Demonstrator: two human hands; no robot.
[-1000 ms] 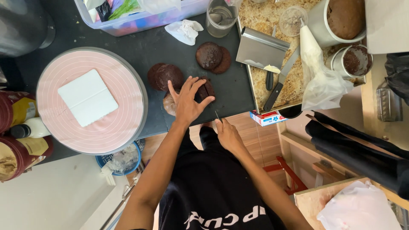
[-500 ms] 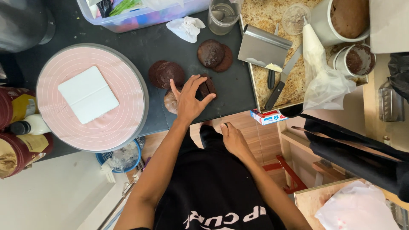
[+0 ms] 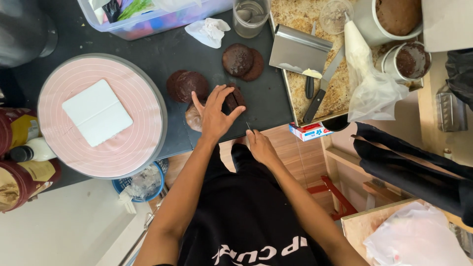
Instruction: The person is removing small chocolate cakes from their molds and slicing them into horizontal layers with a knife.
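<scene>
left hand (image 3: pixel 216 114) spread, pressing dark cake round (image 3: pixel 233 100) | right hand (image 3: pixel 260 147) at 5 o'clock gripping thin blade (image 3: pixel 248 127) | keep blade level, palm flat

view: single head cam, worn by the person, no 2nd view so no shared part.
position: above the dark flat table (image 3: pixel 148 54), at its near edge.
facing: almost straight down; table fills top of frame, wearer's black printed shirt (image 3: pixel 246 221) fills bottom centre.
closeness: near, arm's reach; both forearms run up from bottom edge, left hand (image 3: pixel 215 112) and right hand (image 3: pixel 261 146) sit mid-frame.
left reach: round pink ringed cake turntable (image 3: pixel 101 116) w/ white square board, whole in frame.
right reach: speckled metal tray (image 3: pixel 335 88) cut by top edge.
below: wooden floor (image 3: pixel 295 152) beyond table edge.
</scene>
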